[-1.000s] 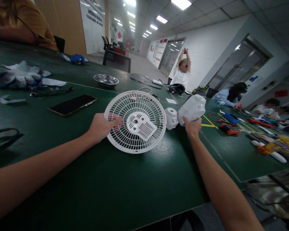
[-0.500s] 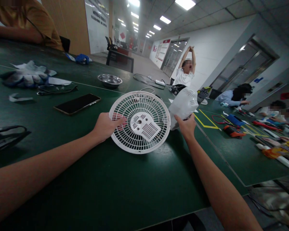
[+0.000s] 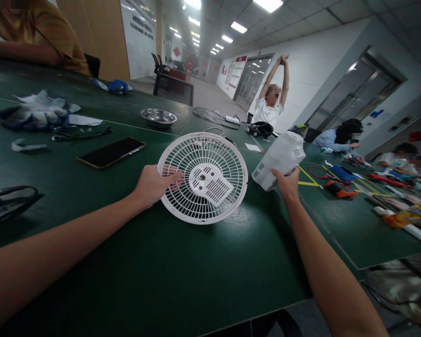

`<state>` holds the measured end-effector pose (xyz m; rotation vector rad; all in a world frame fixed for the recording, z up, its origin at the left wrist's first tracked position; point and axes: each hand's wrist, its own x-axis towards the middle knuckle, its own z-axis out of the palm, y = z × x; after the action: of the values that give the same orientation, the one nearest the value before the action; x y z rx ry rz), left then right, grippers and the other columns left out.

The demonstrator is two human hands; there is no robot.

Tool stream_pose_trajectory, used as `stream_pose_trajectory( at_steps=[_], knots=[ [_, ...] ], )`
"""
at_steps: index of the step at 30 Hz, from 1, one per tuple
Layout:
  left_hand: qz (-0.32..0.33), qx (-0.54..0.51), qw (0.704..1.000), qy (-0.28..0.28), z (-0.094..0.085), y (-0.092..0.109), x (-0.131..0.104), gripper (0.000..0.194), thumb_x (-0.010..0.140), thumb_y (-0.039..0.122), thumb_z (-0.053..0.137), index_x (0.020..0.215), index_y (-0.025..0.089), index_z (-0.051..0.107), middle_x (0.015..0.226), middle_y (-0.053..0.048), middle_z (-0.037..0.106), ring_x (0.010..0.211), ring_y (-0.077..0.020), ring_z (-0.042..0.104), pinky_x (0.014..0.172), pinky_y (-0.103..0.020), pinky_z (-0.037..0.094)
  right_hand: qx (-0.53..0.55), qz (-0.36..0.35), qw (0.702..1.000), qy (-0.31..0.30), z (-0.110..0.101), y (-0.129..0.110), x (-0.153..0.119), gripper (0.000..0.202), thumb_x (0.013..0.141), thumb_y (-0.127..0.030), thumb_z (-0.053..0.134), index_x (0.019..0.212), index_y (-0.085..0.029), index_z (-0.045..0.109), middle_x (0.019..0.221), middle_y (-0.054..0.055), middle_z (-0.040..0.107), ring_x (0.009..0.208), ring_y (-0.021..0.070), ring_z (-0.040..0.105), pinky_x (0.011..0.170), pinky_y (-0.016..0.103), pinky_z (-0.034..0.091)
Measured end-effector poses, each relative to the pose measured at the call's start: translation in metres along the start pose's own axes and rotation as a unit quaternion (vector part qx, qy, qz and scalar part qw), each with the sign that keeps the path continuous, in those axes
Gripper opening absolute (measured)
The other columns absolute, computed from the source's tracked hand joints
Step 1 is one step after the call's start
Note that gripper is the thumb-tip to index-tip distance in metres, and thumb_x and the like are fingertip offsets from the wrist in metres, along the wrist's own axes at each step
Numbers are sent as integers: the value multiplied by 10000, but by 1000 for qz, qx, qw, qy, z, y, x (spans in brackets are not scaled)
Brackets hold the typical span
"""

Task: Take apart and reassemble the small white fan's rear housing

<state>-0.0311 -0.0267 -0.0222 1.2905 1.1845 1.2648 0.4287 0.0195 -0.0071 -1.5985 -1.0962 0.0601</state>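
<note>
My left grip is clamped on the left rim of the white fan grille, which I hold tilted over the green worktop. My right grip is clamped on the white vented housing, just right of the grille and apart from it.

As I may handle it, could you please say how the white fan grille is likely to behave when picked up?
The white fan grille is probably light for its size, being mostly open slots. It seems stiff, showing no sag in the left hand. Being round, it could roll if stood on edge.
</note>
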Motion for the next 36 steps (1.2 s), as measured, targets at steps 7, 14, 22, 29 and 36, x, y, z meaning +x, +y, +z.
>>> stream_pose_trajectory(
  at_steps=[7,14,22,29,36],
  knots=[
    [3,1,1000,-3,0,1,-1,175,787,330,848,900,220,771,851,-78,805,775,-295,779,691,-476,654,28,-123,990,66,-3,-11,2,802,729,-542,761,1374,-122,533,1284,171,662,1145,295,649,1037,464,498],
    [-16,13,1000,8,2,5,-1,145,803,277,839,896,196,764,829,-65,799,750,-264,776,670,-415,651,59,-148,985,70,-7,-3,13,804,741,-537,732,1406,-162,479,1330,144,623,1157,286,633,1024,497,499],
    [-12,2,1000,-2,1,-1,2,120,815,250,832,902,194,769,827,-57,797,743,-239,769,686,-383,648,42,-209,973,89,-4,-36,-15,796,763,-538,751,1426,-203,467,1352,150,581,1205,334,605,963,503,517],
    [-2,0,1000,0,2,0,1,127,824,242,826,913,173,769,826,-64,792,734,-238,763,682,-395,643,-50,-136,976,-159,45,-59,-81,766,743,-632,760,1305,-134,606,1105,143,740,934,291,675,909,478,540],
    [23,2,1000,-4,0,-7,5,145,829,268,826,917,167,772,814,-68,788,707,-228,755,654,-395,642,-167,-62,952,-251,64,-45,-82,719,757,-654,746,1260,-158,610,1217,202,717,1127,376,672,1008,572,513]
  ],
)
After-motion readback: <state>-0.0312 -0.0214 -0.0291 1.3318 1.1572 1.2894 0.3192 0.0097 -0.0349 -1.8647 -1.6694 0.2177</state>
